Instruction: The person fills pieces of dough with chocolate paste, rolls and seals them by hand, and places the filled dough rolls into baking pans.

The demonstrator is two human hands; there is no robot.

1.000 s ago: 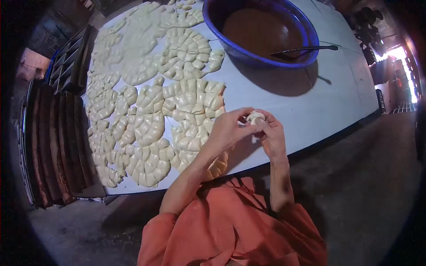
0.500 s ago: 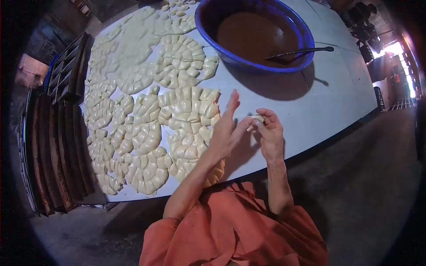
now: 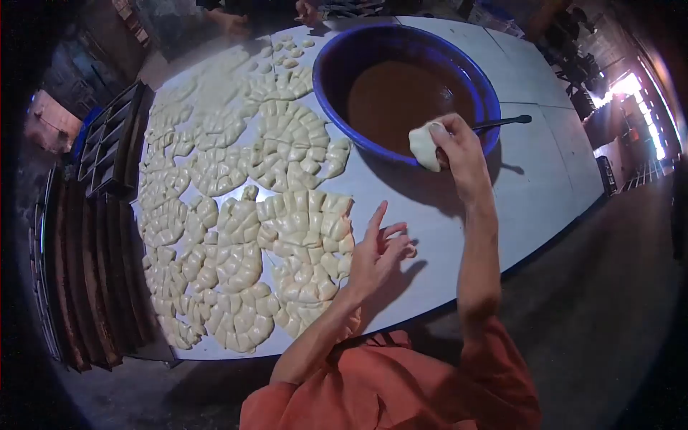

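Note:
A flattened piece of pale dough [image 3: 424, 147] hangs from the fingers of my right hand [image 3: 464, 152], which is closed on its edge. It is in front of the near rim of a large blue basin [image 3: 337, 118]. Thick brown filling [image 3: 390, 93] lies inside the basin, and a dark spoon handle [image 3: 512, 120] sticks out over its right side. Lower down, my left hand [image 3: 378, 256] hovers over the white table [image 3: 548, 172] with its fingers apart, holding nothing. Just left of it spread many joined lumps of shiny dough [image 3: 304, 218].
Small separate dough pieces [image 3: 290, 54] lie near the far edge. Beyond it show another person's hands [image 3: 307, 11]. Dark, rusty metal trays [image 3: 93, 258] stand on edge at the left, beside a compartmented rack [image 3: 111, 140].
My hands have come apart. The right one has moved forward to the basin with the dough piece, while the left has stayed low and opened. Another person's hands now show at the far edge.

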